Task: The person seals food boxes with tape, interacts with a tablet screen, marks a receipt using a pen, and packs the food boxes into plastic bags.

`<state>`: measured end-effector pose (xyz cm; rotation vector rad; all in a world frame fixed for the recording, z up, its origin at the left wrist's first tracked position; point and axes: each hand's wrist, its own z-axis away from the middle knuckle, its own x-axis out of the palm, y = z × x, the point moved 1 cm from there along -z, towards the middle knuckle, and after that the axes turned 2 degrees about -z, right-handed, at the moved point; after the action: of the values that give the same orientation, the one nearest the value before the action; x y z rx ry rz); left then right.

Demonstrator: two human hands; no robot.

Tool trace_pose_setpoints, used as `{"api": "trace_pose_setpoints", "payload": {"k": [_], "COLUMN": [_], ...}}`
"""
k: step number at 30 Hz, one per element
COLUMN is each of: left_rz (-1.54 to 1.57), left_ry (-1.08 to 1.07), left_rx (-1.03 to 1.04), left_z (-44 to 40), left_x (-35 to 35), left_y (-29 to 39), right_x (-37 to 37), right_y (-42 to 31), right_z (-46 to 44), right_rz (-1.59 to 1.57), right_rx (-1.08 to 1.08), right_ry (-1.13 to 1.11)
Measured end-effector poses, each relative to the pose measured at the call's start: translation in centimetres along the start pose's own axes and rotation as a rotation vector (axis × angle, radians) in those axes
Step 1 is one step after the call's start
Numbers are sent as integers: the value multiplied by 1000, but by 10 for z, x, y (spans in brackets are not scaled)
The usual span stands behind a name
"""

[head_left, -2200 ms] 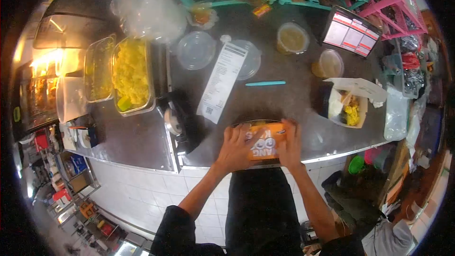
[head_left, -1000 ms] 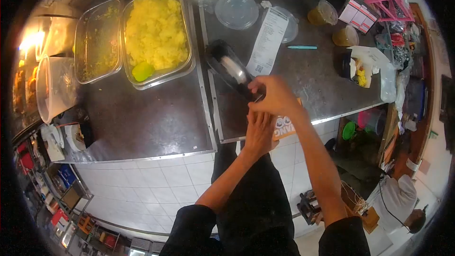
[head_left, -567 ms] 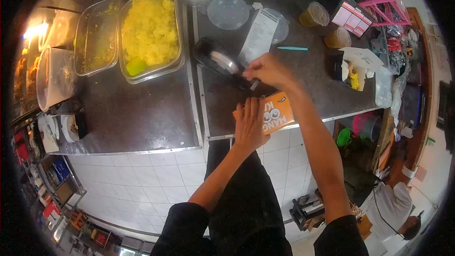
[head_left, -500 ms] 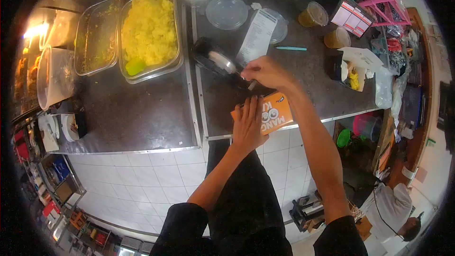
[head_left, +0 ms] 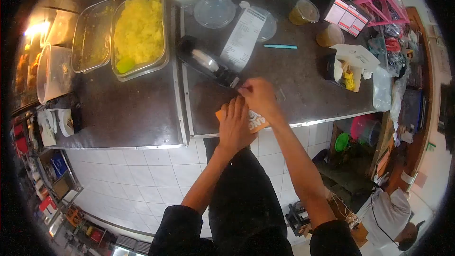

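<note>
My left hand point(head_left: 235, 125) lies over an orange cardboard box point(head_left: 256, 121) with white lettering at the counter's front edge, its fingers holding the box from above. Bent and pinched together, the fingers of my right hand point(head_left: 259, 97) are at the box's far side, close to the cutting end of a black tape dispenser point(head_left: 219, 72). Whatever they pinch is too small to make out. The dispenser carries a pale roll of tape. Part of the box is hidden under both hands. Just behind the dispenser lies a long printed receipt point(head_left: 243, 38).
Left of the metal counter seam stands a clear tub of yellow chunks point(head_left: 140, 31), beside a nearly used-up tub point(head_left: 92, 38). Clear lids point(head_left: 214, 11), a teal pen point(head_left: 280, 46), lidded cups point(head_left: 303, 12) and an open food box point(head_left: 353, 68) are farther back and right. A person point(head_left: 386, 213) is at lower right.
My right hand has moved from beside the dispenser's end down onto the box, now covering more of it. My left hand still holds the box. The whole view has shifted slightly.
</note>
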<state>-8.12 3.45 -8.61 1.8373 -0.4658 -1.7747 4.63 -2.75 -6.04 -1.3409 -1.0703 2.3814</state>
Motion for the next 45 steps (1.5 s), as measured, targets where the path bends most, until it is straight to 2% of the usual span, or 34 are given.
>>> {"api": "trace_pose_setpoints", "payload": {"k": [2, 3, 6, 9, 12, 15, 18, 21, 24, 26, 28, 30, 32, 33, 35, 36, 39, 40, 41, 42, 44, 45], "left_rz": [48, 13, 1, 73, 80, 107, 117, 88, 47, 13, -26, -18, -136, -134, -128, -154, -216, -252, -278, -317, -466, -512], "left_ry": [37, 53, 71, 49, 89, 154, 175, 140, 123, 101, 56, 36, -48, -24, -6, -5, 54, 103, 99, 97, 250, 316], "left_rx": [1, 28, -30, -50, 2, 12, 29, 2, -64, -107, -127, -69, -149, -158, -207, -240, -255, -246, -219, -211, -128, -109], "left_z": [0, -1, 1, -1, -10, -17, -20, -24, -24, -26, -27, -32, -31, -42, -47, -52, -86, -96, -109, -118, -125, -129], "left_x": [3, 3, 4, 10, 20, 26, 30, 29, 27, 27, 26, 17, 31, 30, 28, 25, 33, 40, 37, 34, 40, 39], "left_y": [0, 1, 8, 17, 30, 43, 44, 46, 50, 55, 60, 67, 62, 63, 69, 70, 75, 72, 68, 64, 65, 72], "right_x": [7, 13, -11, -62, -58, -47, -41, -27, -31, -32, -42, -59, -110, -137, -170, -208, -270, -271, -257, -265, -243, -257], "right_y": [5, 7, 26, 31, 65, 69, 54, 73, 71, 79, 79, 80, 76, 79, 172, 205, 321, 351, 396, 375, 404, 325], "right_z": [-14, -20, -19, 0, 14, 21, 20, 15, 11, 14, 24, 37, 55, 58, 55, 54, 42, 42, 42, 43, 34, 59], "right_rz": [122, 263, 37, -274, -560, -267, -236, -245, -82, -38, 148, 304, 29, -116, -165, -64, 308, 373, 375, 167, 497, 108], "right_rx": [-14, -90, -106, 80, 166, 81, 236, 87, 32, 38, 180, 117, 227, 264, 109, 164, 476, 479, 239, 282, 379, 441], "right_ry": [-6, 47, 161, 76, -91, 18, -9, 85, 179, 121, 62, 2, 120, 187, 840, 909, 673, 671, 706, 700, 401, 704]}}
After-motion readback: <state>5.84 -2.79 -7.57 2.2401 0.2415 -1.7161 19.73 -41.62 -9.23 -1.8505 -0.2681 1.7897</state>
